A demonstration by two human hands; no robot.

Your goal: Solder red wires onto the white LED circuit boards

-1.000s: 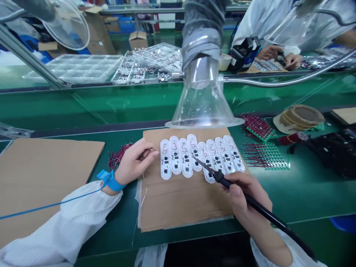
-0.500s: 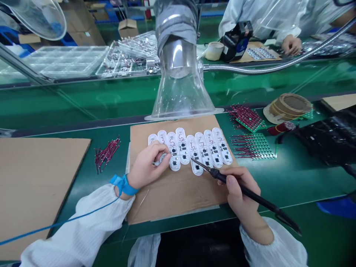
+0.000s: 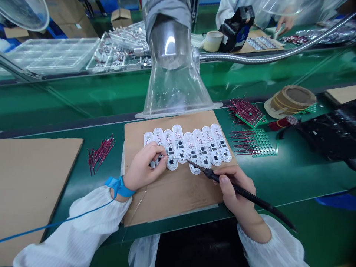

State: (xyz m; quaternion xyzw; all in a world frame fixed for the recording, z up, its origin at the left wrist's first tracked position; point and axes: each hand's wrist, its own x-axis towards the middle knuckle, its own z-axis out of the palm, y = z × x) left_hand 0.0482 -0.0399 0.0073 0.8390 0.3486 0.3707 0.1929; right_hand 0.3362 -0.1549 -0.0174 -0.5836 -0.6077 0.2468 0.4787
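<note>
In my right hand [image 3: 236, 187] is a black soldering iron [image 3: 247, 194], its tip pointing left at the row of white oblong circuit boards [image 3: 198, 146]. The tip reaches the area between the left and right groups of boards; I cannot tell whether it touches one. My left hand [image 3: 146, 165], with a blue wrist strap [image 3: 120, 186], pinches a thin solder wire [image 3: 143, 196] whose end reaches toward the iron's tip. This hand hides the lower parts of the leftmost boards. The boards lie side by side on a cardboard sheet [image 3: 178, 196], with thin red wires on them.
A clear fume hood [image 3: 175, 92] hangs just behind the boards. Red wires [image 3: 101, 154] lie left. Right are green boards with red wires [image 3: 254, 142], a tape roll [image 3: 290, 100] and a black bag-like object [image 3: 330, 129]. A co-worker's hand [image 3: 286, 24] shows across the bench.
The iron's tip has moved slightly left and down, with the solder end following it. The whole view has shifted a little. The co-worker's hand opposite has lifted.
</note>
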